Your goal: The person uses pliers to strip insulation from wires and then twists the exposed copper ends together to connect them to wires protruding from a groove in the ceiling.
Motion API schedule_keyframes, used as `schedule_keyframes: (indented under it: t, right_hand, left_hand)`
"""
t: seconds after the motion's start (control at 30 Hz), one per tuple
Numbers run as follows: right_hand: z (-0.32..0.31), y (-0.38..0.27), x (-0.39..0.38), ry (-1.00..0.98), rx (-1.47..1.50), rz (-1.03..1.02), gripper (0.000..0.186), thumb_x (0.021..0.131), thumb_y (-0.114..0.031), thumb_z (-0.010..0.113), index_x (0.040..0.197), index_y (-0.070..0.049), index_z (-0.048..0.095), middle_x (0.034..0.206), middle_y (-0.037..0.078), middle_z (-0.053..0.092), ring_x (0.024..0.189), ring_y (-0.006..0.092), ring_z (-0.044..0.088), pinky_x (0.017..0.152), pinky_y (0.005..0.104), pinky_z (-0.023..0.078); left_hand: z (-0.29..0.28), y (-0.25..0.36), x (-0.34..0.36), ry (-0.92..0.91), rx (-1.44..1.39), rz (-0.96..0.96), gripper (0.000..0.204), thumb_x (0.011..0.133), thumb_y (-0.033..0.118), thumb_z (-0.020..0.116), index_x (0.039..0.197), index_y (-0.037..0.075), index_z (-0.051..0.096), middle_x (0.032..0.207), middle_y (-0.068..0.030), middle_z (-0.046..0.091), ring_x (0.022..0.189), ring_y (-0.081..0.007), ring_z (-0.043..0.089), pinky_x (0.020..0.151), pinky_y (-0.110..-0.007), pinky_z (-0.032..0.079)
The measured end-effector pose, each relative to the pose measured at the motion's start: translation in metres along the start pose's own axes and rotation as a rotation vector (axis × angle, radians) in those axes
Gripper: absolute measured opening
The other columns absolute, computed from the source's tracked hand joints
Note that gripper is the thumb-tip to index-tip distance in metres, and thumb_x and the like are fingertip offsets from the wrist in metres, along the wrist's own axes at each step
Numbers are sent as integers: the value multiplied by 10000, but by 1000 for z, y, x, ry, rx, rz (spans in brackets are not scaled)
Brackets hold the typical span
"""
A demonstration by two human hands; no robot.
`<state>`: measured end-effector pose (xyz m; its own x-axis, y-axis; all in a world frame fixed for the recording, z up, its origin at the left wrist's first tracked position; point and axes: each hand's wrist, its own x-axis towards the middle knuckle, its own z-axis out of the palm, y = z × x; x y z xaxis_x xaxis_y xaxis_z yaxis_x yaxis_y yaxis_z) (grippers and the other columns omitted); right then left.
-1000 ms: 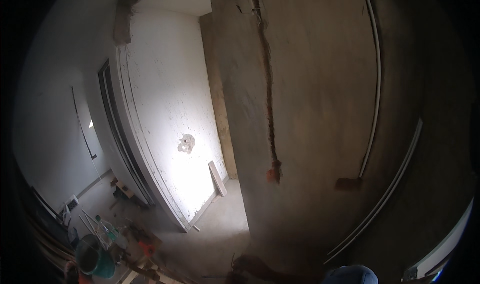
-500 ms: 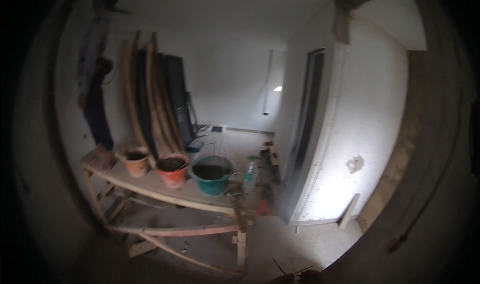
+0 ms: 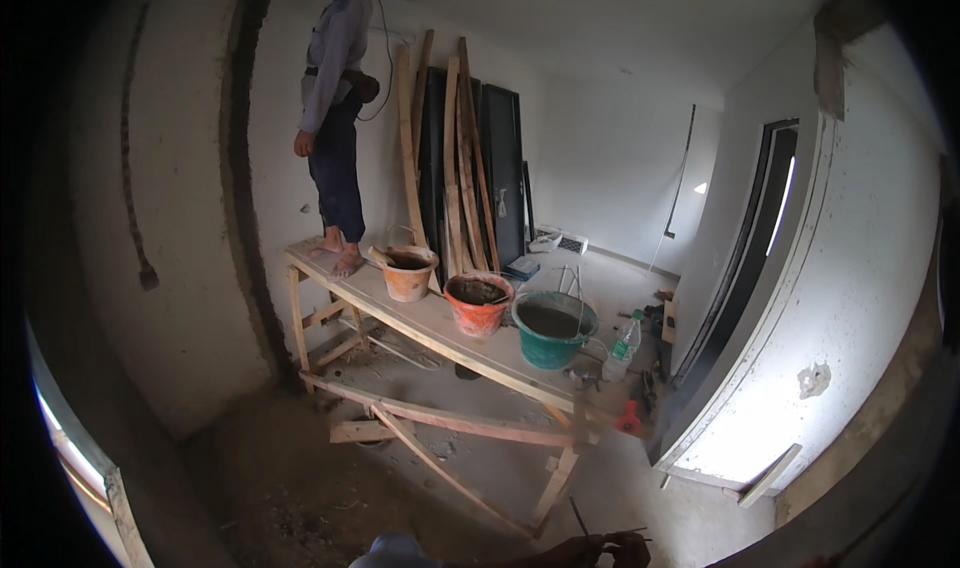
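Two thin, dark, straight rods [image 3: 578,515] show at my hands, one slanting upward, the other nearly level; their tips are plain, their lower parts hidden. They are beyond the surface's [image 3: 470,345] right end, near its leg. My left hand [image 3: 577,550] and right hand [image 3: 628,548] look curled beside them, too dark to tell whether either pinches. Compared with half a second ago, my view has swung left and the rods show more clearly.
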<state>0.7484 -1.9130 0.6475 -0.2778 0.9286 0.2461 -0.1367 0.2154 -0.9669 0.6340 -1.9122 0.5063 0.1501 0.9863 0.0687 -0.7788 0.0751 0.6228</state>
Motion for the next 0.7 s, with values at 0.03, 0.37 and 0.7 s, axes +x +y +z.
schedule_keyframes:
  t: [0.03,0.37,0.7]
  right_hand:
    - [0,5,1,-12,-12,5,254,994,-138,447,967,44,622,953,120,644,867,201,622,689,320,544]
    - [-35,2,17,-96,-176,-8,321,1017,-232,449,966,24,636,892,101,661,816,186,640,660,306,543]
    - [-44,12,7,-107,-215,17,362,1019,-292,434,990,1,645,900,98,669,805,191,651,637,308,535]
  left_hand:
    - [2,-1,2,27,46,12,279,990,338,515,863,96,566,685,5,504,599,-111,474,597,-293,436]
    - [26,-9,7,196,404,76,336,992,365,499,768,120,553,595,19,459,541,-106,434,529,-278,392]
    - [12,-36,8,275,402,-30,422,998,442,455,726,128,529,583,11,459,525,-108,414,501,-284,374]
